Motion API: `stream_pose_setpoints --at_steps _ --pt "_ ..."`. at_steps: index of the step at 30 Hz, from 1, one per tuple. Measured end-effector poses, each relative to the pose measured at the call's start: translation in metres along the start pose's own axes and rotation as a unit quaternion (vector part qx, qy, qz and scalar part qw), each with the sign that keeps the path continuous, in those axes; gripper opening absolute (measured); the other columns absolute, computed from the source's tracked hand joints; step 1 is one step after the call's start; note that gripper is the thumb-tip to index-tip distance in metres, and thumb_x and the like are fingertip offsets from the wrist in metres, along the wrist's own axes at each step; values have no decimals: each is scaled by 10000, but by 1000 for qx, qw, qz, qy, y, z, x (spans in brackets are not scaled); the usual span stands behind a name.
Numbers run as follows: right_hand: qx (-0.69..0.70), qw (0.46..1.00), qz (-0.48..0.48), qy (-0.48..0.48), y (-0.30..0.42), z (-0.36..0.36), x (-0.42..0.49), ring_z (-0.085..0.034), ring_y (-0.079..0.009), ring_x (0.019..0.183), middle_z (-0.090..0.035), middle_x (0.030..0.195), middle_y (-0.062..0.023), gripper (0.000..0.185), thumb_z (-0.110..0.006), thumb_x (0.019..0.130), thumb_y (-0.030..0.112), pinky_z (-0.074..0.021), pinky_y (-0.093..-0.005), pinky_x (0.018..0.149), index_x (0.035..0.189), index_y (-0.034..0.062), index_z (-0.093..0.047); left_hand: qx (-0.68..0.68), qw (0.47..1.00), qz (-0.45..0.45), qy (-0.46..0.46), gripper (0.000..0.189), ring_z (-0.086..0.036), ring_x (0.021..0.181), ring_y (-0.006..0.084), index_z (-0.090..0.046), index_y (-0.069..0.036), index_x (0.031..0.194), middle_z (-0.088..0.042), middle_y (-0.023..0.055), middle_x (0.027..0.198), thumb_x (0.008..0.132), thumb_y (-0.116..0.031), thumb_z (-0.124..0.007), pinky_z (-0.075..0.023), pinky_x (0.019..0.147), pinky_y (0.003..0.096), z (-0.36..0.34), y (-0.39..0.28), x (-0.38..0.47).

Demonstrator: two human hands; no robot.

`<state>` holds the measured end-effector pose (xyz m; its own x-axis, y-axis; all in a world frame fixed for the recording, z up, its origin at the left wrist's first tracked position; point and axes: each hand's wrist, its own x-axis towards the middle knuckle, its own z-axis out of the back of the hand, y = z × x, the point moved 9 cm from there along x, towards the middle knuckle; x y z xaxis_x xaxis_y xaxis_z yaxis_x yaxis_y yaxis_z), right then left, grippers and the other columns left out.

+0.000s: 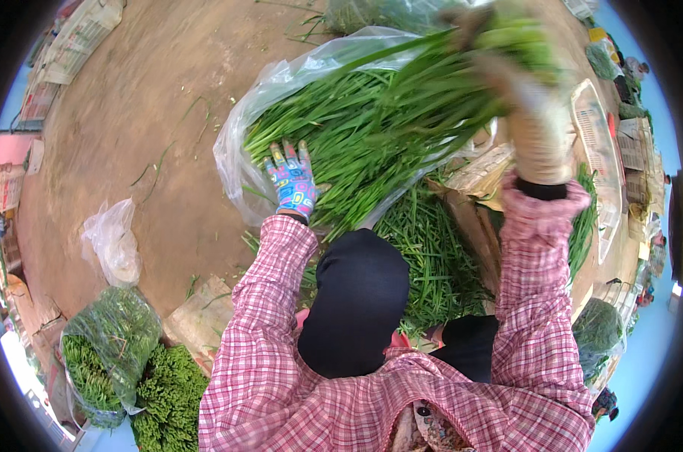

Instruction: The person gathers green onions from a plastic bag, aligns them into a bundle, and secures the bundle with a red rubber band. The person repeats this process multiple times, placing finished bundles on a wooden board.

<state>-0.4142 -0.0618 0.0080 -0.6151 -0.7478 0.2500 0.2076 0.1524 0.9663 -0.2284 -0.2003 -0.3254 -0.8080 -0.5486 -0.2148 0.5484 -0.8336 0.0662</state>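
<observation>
Before me, a clear plastic bag [232, 141] lies opened out on the floor, with a thick layer of long flat green leaves [347, 164], like Chinese chives, in it. My left hand [293, 181], in a patterned blue glove, rests on the near left end of this layer with its fingers spread. Above the bag's far right side, my right hand [495, 76] grips a bunch of the same greens [432, 93]. Its leaf tips trail left over the layer. Motion blurs that hand and the thick end of the bunch, so its separate fingers are hard to make out.
Loose greens [443, 265] are heaped beside my knee [364, 299]. A crumpled plastic bag [115, 243] and bagged greens [101, 350] lie at the left. Beyond my right arm stands a pale plastic crate [598, 169]. Another filled bag [375, 14] lies at the far side.
</observation>
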Motion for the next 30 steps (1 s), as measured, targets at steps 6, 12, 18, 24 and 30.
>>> stream_pose_setpoints --at_steps 6,12,18,24,30 --pt "-25 996 54 -69 68 25 11 -631 -116 839 -663 967 -16 420 -746 785 24 -551 -261 768 1167 -4 -574 -19 996 -34 85 1090 -117 1449 469 -231 -111 1541 -151 233 1585 721 -642 -715 -133 1127 635 14 4 -2" --pt "-396 844 353 78 129 -16 -70 -624 -297 1029 -646 1048 -102 401 -781 741 87 -518 -415 894 1107 100 -618 -846 501 -168 73 557 -567 1176 257 -515 19 1324 -527 175 1370 998 -433 -511 -484 994 407 167 -36 -44" --pt "-469 740 392 282 117 -82 -214 -582 -235 756 -546 727 -8 141 -607 726 244 -470 -405 712 792 139 -539 -853 106 -103 500 978 -540 1201 243 -380 -65 1437 -537 125 1352 728 -656 -701 -465 1002 489 202 -210 -183" --pt "-465 748 378 285 118 -90 -306 -548 -208 691 -532 706 10 129 -593 719 251 -441 -368 673 729 148 -516 -776 90 -213 587 1140 -529 1232 369 -249 2 1490 -431 233 1436 704 -674 -724 -458 1037 512 254 -258 -263" --pt "-513 752 310 275 113 -78 -326 -585 -218 742 -575 712 17 93 -609 717 215 -444 -375 705 754 139 -569 -759 196 -189 592 583 -655 949 265 -459 11 1341 -640 130 1089 861 -191 -722 -566 838 386 234 -282 -257"
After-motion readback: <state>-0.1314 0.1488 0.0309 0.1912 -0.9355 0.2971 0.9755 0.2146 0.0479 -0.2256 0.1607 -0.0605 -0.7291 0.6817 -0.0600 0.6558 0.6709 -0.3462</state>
